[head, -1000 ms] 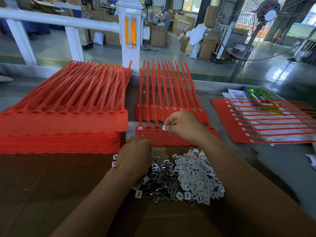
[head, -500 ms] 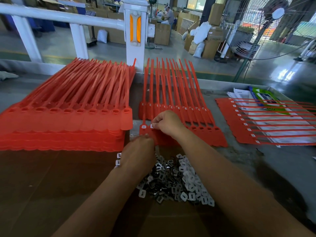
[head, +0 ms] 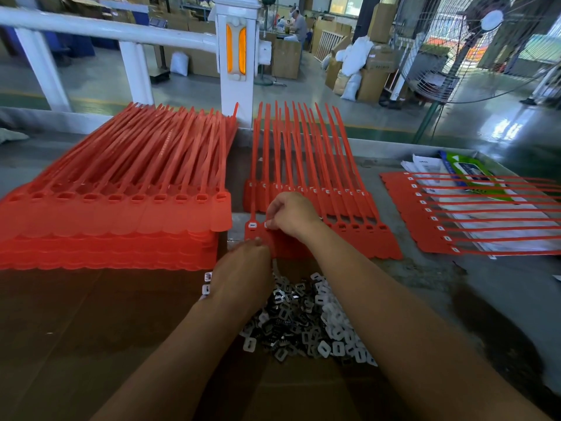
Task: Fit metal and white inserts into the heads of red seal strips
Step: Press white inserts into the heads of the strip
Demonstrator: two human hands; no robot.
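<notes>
Right hand [head: 291,215] has slid left along the front sheet [head: 364,243] over the last second. It was further right on the row of heads; now it sits at the second head from the left, centre of frame, and has barely moved in the last half second. Its fingers are bunched and curled down, tips pressed together, pinching a white insert [head: 266,225] at that head. The first head [head: 252,225], just left of it, already shows a white piece.

Left hand [head: 243,271] is still parked at the sheet's near edge, above the pile [head: 309,320]. Its fingers curl under the hand with the tips touching the red edge. Whether they hold anything, cannot tell.

Heads right of the right hand show dark slots. Metal in or empty, too small to tell.

Judgement: the insert is being pushed home at head two, and the left hand probably steadies the sheet. Next it needs a firm, square press into the slot, then a fresh piece from the pile.

A stack [head: 115,214] with open slots lies left of frame. A side sheet [head: 425,220] with white in its heads lies at right.
</notes>
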